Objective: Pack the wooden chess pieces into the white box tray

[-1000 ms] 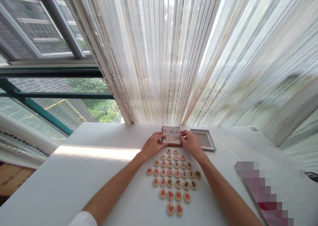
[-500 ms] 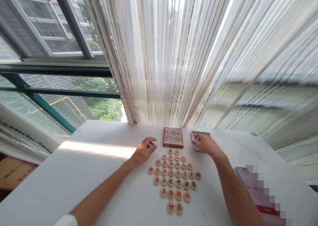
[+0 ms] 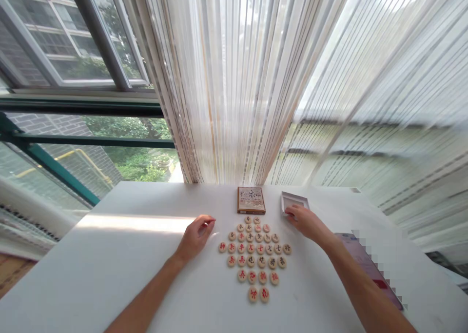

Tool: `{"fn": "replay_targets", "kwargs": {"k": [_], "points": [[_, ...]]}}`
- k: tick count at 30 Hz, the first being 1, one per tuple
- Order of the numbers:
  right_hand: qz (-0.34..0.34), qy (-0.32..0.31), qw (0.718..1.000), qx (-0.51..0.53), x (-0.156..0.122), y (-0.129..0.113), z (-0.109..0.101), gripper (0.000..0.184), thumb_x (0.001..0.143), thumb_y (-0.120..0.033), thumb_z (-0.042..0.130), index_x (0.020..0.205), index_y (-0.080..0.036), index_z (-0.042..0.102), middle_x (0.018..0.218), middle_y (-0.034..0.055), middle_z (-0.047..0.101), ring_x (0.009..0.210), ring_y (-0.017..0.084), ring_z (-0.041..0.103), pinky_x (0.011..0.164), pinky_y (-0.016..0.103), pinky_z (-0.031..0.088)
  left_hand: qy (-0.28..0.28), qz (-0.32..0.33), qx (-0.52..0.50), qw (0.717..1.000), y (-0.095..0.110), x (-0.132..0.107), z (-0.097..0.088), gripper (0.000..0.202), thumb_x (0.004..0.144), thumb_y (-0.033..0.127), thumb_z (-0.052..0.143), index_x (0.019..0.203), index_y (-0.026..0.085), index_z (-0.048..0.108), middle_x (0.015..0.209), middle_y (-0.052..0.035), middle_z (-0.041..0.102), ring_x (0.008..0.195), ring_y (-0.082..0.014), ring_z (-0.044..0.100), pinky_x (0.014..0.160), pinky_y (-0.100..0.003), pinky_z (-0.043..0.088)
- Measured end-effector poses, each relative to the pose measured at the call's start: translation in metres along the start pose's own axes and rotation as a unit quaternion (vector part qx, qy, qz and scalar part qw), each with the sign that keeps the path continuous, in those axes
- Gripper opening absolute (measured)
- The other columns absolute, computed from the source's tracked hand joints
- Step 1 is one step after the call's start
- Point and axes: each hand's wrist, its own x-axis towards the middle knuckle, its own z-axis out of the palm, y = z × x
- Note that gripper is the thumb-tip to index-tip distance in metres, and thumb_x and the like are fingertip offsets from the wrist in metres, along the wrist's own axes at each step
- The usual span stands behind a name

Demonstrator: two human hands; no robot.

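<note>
Several round wooden chess pieces (image 3: 255, 255) with red and black characters lie in rows on the white table (image 3: 109, 255). Behind them sits a small brown printed box (image 3: 250, 200). My left hand (image 3: 195, 235) rests on the table left of the pieces, fingers loosely curled, holding nothing. My right hand (image 3: 305, 222) lies at the near edge of a shallow white tray (image 3: 294, 201) to the right of the box, its fingertips touching the tray's rim.
A phone or tablet with a pink screen (image 3: 369, 269) lies at the right, partly blurred out. Striped sheer curtains (image 3: 256, 79) hang right behind the table. A window with a green rail (image 3: 54, 162) is at the left.
Both hands let go of the brown box. The left hand drew back toward me and to the left. The right hand went over to the white tray and pulled it nearer.
</note>
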Motion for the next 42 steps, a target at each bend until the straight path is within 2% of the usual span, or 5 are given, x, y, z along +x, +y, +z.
{"fn": "replay_targets", "kwargs": {"k": [12, 18, 25, 34, 42], "points": [[-0.320, 0.055, 0.944, 0.053, -0.086, -0.176, 0.027, 0.034, 0.095, -0.006, 0.057, 0.122, -0.025, 0.065, 0.100, 0.0062, 0.067, 0.089, 0.022, 0.058, 0.075, 0.033, 0.048, -0.144, -0.035, -0.213, 0.966, 0.030, -0.019, -0.005, 0.061, 0.099, 0.063, 0.044, 0.146, 0.025, 0.037, 0.145, -0.0208, 0.052, 0.081, -0.0197, 0.071, 0.061, -0.031, 0.058], [-0.364, 0.070, 0.928, 0.050, -0.100, -0.216, 0.054, 0.032, 0.096, -0.011, 0.056, 0.126, -0.022, 0.060, 0.098, 0.0065, 0.069, 0.084, 0.022, 0.058, 0.075, 0.035, 0.048, -0.201, -0.085, -0.166, 0.962, 0.047, -0.016, -0.033, 0.039, 0.095, 0.050, 0.062, 0.115, 0.017, 0.067, 0.109, -0.0109, 0.073, 0.090, -0.0221, 0.069, 0.076, -0.033, 0.059], [-0.278, 0.186, 0.925, 0.180, -0.102, -0.168, 0.023, 0.034, 0.096, -0.011, 0.057, 0.126, -0.026, 0.060, 0.111, 0.0093, 0.069, 0.105, 0.024, 0.064, 0.090, 0.040, 0.055, -0.220, -0.081, 0.001, 0.972, 0.047, -0.035, -0.068, 0.031, 0.095, 0.045, 0.059, 0.105, 0.020, 0.075, 0.101, -0.0065, 0.075, 0.089, -0.0217, 0.067, 0.077, -0.030, 0.055], [-0.068, 0.235, 0.953, 0.178, -0.130, -0.075, 0.053, 0.028, 0.099, -0.023, 0.056, 0.123, -0.034, 0.065, 0.113, 0.0094, 0.067, 0.103, 0.028, 0.068, 0.087, 0.046, 0.061, -0.204, -0.002, 0.131, 0.970, 0.049, -0.076, -0.041, 0.020, 0.096, 0.033, 0.057, 0.096, 0.022, 0.074, 0.092, -0.0057, 0.072, 0.080, -0.0191, 0.063, 0.074, -0.029, 0.051], [0.035, 0.237, 0.953, 0.185, -0.146, -0.053, 0.071, 0.024, 0.099, -0.033, 0.055, 0.119, -0.032, 0.068, 0.118, 0.0109, 0.067, 0.103, 0.029, 0.069, 0.043, 0.030, 0.056, -0.238, 0.041, 0.156, 0.958, 0.049, -0.071, -0.039, 0.014, 0.093, 0.026, 0.061, 0.099, 0.022, 0.072, 0.095, -0.0065, 0.069, 0.082, -0.0190, 0.062, 0.076, -0.030, 0.052]]}}
